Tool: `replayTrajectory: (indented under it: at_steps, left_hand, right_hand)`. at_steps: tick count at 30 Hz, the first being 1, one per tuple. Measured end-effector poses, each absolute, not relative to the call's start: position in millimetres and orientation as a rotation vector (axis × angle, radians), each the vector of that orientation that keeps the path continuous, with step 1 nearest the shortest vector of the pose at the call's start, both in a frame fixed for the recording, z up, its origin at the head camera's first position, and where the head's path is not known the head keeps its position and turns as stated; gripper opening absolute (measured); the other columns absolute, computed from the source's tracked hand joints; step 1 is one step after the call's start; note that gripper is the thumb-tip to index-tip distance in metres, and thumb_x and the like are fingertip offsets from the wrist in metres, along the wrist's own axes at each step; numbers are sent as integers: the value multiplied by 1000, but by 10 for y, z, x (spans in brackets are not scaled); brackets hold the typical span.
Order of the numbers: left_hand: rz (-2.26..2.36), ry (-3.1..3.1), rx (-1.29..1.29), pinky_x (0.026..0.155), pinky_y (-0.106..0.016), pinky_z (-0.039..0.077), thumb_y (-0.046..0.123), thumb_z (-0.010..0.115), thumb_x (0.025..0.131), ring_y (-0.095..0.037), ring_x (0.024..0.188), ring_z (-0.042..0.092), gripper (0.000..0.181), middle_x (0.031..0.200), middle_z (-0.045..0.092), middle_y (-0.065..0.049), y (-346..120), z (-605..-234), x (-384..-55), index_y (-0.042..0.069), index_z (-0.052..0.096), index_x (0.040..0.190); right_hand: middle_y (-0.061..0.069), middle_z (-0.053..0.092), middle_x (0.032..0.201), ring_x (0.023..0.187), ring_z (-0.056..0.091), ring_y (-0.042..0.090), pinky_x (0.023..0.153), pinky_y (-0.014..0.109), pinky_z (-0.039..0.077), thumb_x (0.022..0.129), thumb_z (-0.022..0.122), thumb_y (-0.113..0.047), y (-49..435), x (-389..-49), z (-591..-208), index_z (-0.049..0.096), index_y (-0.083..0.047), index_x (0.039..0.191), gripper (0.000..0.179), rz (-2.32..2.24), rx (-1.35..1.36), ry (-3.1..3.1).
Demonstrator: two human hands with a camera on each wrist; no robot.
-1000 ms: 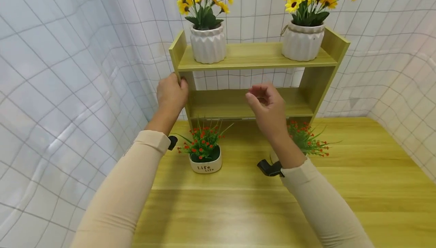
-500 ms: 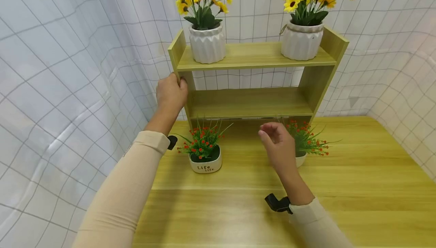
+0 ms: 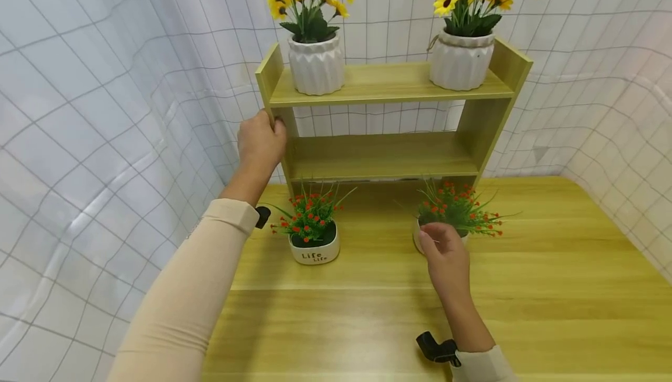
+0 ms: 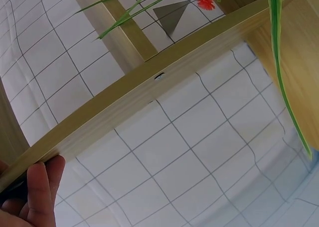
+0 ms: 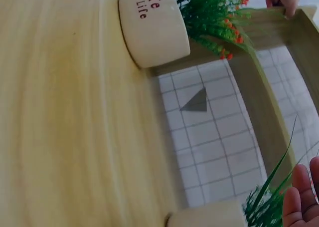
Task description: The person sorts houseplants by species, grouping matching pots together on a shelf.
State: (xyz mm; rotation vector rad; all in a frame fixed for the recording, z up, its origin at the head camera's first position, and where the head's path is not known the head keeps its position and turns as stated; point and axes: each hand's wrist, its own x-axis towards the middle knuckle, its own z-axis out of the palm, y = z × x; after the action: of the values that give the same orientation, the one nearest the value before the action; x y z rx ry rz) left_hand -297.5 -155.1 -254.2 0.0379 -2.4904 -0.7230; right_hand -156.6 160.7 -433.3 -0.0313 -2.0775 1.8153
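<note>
My left hand (image 3: 261, 140) grips the left side panel of a wooden shelf (image 3: 385, 157), just below its top board. In the left wrist view its fingers (image 4: 42, 184) are curled at the panel's edge. Loosely curled, my right hand (image 3: 448, 262) is in front of the right pot of red flowers (image 3: 457, 210) and overlaps it in the head view. A faint thin line shows between its fingers; I cannot tell whether it is held. A second pot of red flowers (image 3: 315, 248), marked "Life", stands before the shelf's left side, below my left hand.
Two white ribbed pots with yellow flowers, one on the left (image 3: 316, 70) and one on the right (image 3: 462, 64), stand on the top board. The shelf stands at the back of a wooden table (image 3: 336, 323). White grid-patterned curtains (image 3: 105, 137) hang behind and at both sides.
My right hand has come down and toward me, from in front of the middle board to in front of the right red-flower pot. The left hand keeps its grip on the panel.
</note>
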Motion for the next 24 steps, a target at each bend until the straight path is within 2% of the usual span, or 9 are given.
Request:
replayTrajectory:
  at_steps: [7,14,24]
  left_hand:
    - [-734,-2515,51,69,-50,54,24,43,102,-44,86,66,33,89,68,-25,-1564,-2537,-2978,-2,59,91]
    - [-746,-2529,42,69,-49,53,24,43,102,-42,86,66,33,90,68,-25,-1568,-2521,-2969,-2,60,94]
    - [-742,-2521,30,72,-50,53,24,44,102,-43,88,66,32,92,68,-26,-1561,-2524,-2981,-3,61,97]
  right_hand:
    - [6,65,110,100,60,14,85,25,45,98,63,-33,1769,-1522,-4496,64,-4,113,32,1767,-300,-2108]
    - [12,58,123,124,48,26,95,41,38,98,61,-33,1866,-1528,-4635,59,-2,119,37,1738,-455,-2187]
    - [24,38,145,136,34,40,102,54,36,98,60,-32,1921,-1516,-4714,41,4,142,60,1760,-567,-2164]
